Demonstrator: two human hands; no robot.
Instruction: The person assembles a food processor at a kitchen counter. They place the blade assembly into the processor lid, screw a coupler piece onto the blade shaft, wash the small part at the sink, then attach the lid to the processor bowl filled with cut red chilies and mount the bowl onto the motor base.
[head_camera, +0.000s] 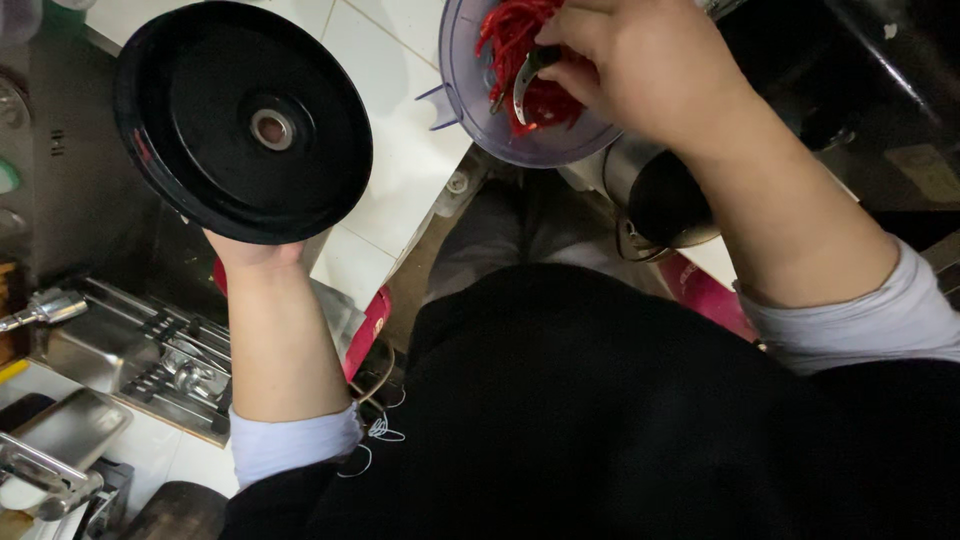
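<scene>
My left hand (250, 250) holds up a round black lid (243, 120) with a metal hub in its middle; the lid hides most of the fingers. At the top of the head view my right hand (640, 65) reaches into a clear plastic blender bowl (465, 95) filled with shredded red chillies (515, 40). Its fingers grip a curved metal blade (528, 80) among the red shreds. The bowl sits on a dark motor base (665, 195).
White tiled counter (385, 150) lies under the lid and bowl. Steel trays and a rack (150, 350) sit at lower left, and a red object (368, 330) shows by my left forearm. My dark apron fills the bottom of the view.
</scene>
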